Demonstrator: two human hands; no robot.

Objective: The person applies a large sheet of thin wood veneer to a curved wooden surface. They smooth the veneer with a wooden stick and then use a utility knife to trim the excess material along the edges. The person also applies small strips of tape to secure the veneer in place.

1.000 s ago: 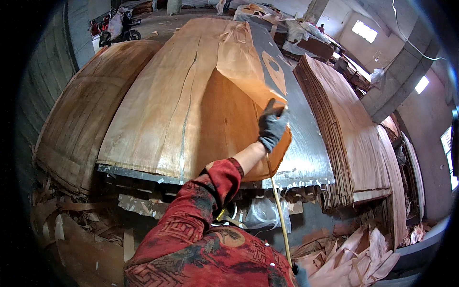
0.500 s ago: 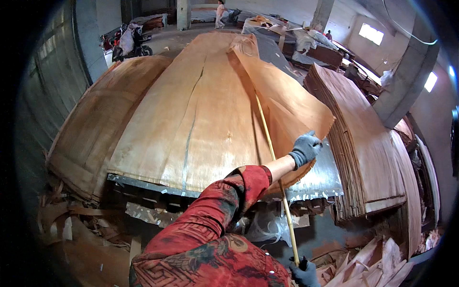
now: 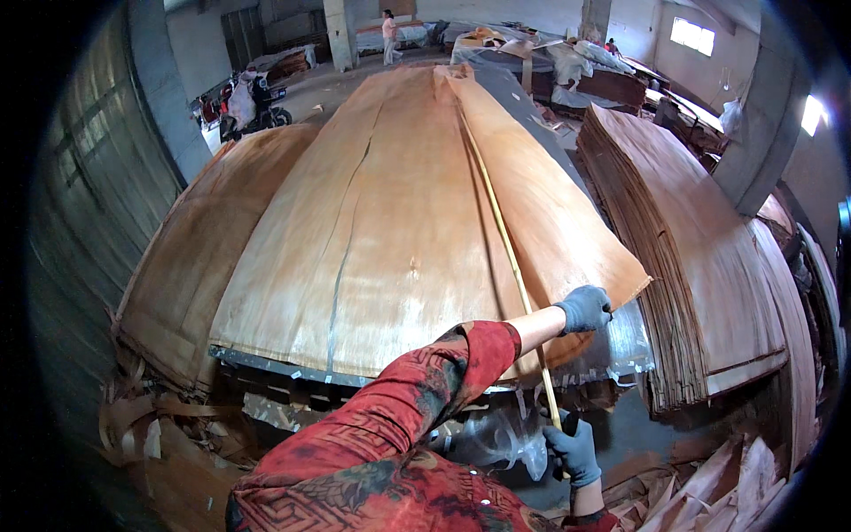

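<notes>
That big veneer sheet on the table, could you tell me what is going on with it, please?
A person in a red patterned sleeve and grey gloves is working at a wide veneer sheet lying on a table. The left hand grips the near right edge of a narrower veneer strip that overlaps the sheet. The right hand holds the lower end of a long thin stick lying lengthwise along that strip. Stacked veneer stands to the right.

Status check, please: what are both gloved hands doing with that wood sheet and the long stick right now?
Left hand grips veneer sheet at its near corner. Right hand holds thin stick lying along sheet. Nothing blocking.
</notes>
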